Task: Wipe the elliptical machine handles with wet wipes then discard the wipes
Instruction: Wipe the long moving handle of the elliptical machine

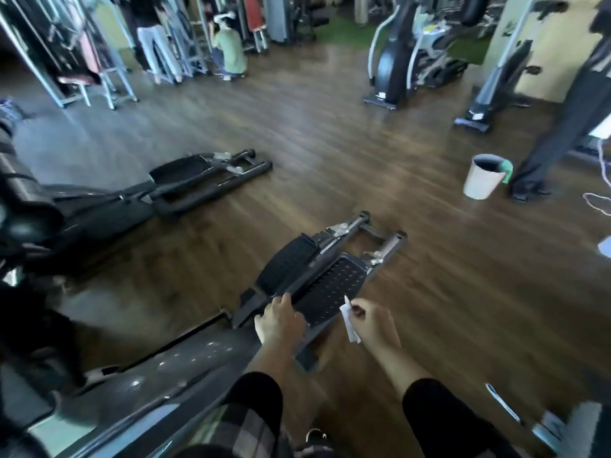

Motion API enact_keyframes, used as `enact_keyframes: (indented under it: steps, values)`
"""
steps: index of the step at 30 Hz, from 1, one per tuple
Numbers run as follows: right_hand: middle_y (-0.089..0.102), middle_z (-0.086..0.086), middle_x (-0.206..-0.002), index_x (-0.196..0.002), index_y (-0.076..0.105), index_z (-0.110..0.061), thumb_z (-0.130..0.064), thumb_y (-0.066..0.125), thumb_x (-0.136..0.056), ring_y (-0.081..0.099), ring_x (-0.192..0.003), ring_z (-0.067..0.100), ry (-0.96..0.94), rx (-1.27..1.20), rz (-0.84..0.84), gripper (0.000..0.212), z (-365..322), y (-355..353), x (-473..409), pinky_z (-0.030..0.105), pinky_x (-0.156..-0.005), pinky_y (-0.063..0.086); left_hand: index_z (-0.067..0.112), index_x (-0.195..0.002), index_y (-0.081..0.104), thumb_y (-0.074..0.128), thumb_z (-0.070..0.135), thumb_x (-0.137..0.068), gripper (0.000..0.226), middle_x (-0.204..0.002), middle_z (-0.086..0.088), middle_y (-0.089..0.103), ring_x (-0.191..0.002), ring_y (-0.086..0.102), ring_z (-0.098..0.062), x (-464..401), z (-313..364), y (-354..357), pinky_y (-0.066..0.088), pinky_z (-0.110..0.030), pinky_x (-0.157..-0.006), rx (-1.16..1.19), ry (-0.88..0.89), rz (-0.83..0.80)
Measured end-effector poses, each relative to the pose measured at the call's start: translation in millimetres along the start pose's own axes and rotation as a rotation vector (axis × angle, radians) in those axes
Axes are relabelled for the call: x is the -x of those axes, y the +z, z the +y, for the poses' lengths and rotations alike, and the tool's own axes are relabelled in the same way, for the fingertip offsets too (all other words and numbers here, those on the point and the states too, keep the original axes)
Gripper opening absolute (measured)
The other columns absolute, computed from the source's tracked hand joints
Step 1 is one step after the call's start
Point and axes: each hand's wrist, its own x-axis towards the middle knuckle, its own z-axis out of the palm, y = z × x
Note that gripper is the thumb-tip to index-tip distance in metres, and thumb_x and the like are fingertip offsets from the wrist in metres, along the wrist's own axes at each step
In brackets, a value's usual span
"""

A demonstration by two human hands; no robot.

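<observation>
A crumpled white wet wipe [349, 320] hangs from the pinched fingers of my right hand [372, 322], low in the middle of the view. My left hand [279, 320] is just to its left, fingers loosely curled and holding nothing. Both hands hover above the black studded foot pedals [330, 287] of the elliptical machine [205, 361] that runs diagonally below me. Its handles are out of view. A white waste bin [483, 176] with a dark liner stands on the floor at the far right, well beyond my hands.
A second elliptical [185, 180] lies to the left. Brown wooden floor [330, 133] stretches ahead. More gym machines [396, 57] and two people [228, 47] are at the back. A dark machine leg [562, 127] rises beside the bin. White cables [598, 200] lie at the right edge.
</observation>
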Motion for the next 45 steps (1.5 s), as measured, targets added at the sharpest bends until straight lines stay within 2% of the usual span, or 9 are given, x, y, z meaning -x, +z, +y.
enact_keyframes:
  steps: [7,9,14,19,22,27,32,36,45]
  values:
    - [0.070,0.006,-0.089,-0.098,0.071,-0.010,-0.016,0.062,-0.087,0.066,-0.080,0.021,-0.190,-0.061,-0.188,0.015,-65,34,-105,0.038,-0.069,0.055,0.025,-0.131,0.045,0.047,0.031,-0.093,0.039,-0.131,0.002,0.054,-0.120,0.052,-0.021,-58,-33,-60,0.038,-0.039,-0.096,0.056,-0.270,0.171]
    - [0.070,0.005,-0.086,-0.096,0.071,-0.011,-0.016,0.062,-0.087,0.066,-0.078,0.020,-0.259,-0.085,-0.239,0.013,-89,50,-126,0.037,-0.066,0.055,0.024,-0.126,0.048,0.046,0.029,-0.091,0.035,-0.127,0.001,0.056,-0.118,0.053,-0.021,-66,-49,-78,0.039,-0.039,-0.093,0.059,-0.359,0.227]
    - [0.068,-0.001,-0.073,-0.078,0.070,-0.018,-0.027,0.062,-0.086,0.065,-0.069,0.015,-0.493,-0.168,-0.418,0.015,-156,99,-179,0.041,-0.056,0.054,0.026,-0.136,0.044,0.048,0.030,-0.090,0.046,-0.134,0.003,0.053,-0.123,0.051,-0.019,-82,-85,-119,0.039,-0.040,-0.099,0.105,-0.600,0.398]
    - [0.069,-0.004,-0.071,-0.078,0.072,-0.018,-0.021,0.067,-0.084,0.065,-0.067,0.012,-0.801,-0.232,-0.565,0.009,-223,124,-202,0.016,-0.061,0.046,0.025,-0.143,0.038,0.047,0.034,-0.092,0.053,-0.141,0.002,0.048,-0.126,0.049,-0.020,-71,-98,-144,0.039,-0.039,-0.101,0.124,-0.879,0.549]
    - [0.068,-0.005,-0.068,-0.079,0.073,-0.016,-0.025,0.069,-0.083,0.063,-0.064,0.009,-0.974,-0.342,-0.667,0.010,-251,128,-202,0.012,-0.059,0.044,0.025,-0.145,0.037,0.047,0.034,-0.092,0.054,-0.141,0.003,0.048,-0.127,0.048,-0.020,-56,-94,-155,0.039,-0.039,-0.102,0.152,-1.025,0.641]
    - [0.070,-0.007,-0.076,-0.084,0.073,-0.014,-0.027,0.072,-0.082,0.064,-0.069,0.005,-1.129,-0.450,-0.816,0.013,-273,134,-181,0.020,-0.064,0.051,0.026,-0.144,0.038,0.047,0.034,-0.093,0.052,-0.142,0.004,0.047,-0.128,0.047,-0.020,-21,-76,-154,0.037,-0.038,-0.103,0.220,-1.205,0.742]
    - [0.069,-0.008,-0.081,-0.086,0.074,-0.009,-0.019,0.075,-0.079,0.060,-0.076,0.000,-1.203,-0.542,-1.016,0.012,-285,130,-128,0.001,-0.071,0.040,0.025,-0.140,0.041,0.050,0.033,-0.089,0.053,-0.139,0.003,0.050,-0.126,0.049,-0.020,28,-63,-149,0.040,-0.037,-0.099,0.220,-1.376,0.827]
    - [0.073,0.001,-0.085,-0.090,0.074,-0.008,-0.014,0.073,-0.078,0.065,-0.078,0.007,-1.208,-0.642,-1.133,0.013,-300,129,-72,0.023,-0.074,0.051,0.028,-0.137,0.045,0.053,0.033,-0.086,0.051,-0.134,0.006,0.054,-0.123,0.051,-0.019,74,-59,-152,0.040,-0.037,-0.098,0.212,-1.504,0.964]
    - [0.070,-0.008,-0.089,-0.090,0.072,-0.016,-0.008,0.070,-0.083,0.065,-0.085,0.007,-1.160,-1.036,-1.301,0.011,-347,75,26,0.026,-0.081,0.051,0.026,-0.133,0.051,0.058,0.031,-0.089,0.044,-0.132,0.007,0.057,-0.119,0.055,-0.020,167,-48,-176,0.043,-0.034,-0.094,0.015,-1.578,1.237]
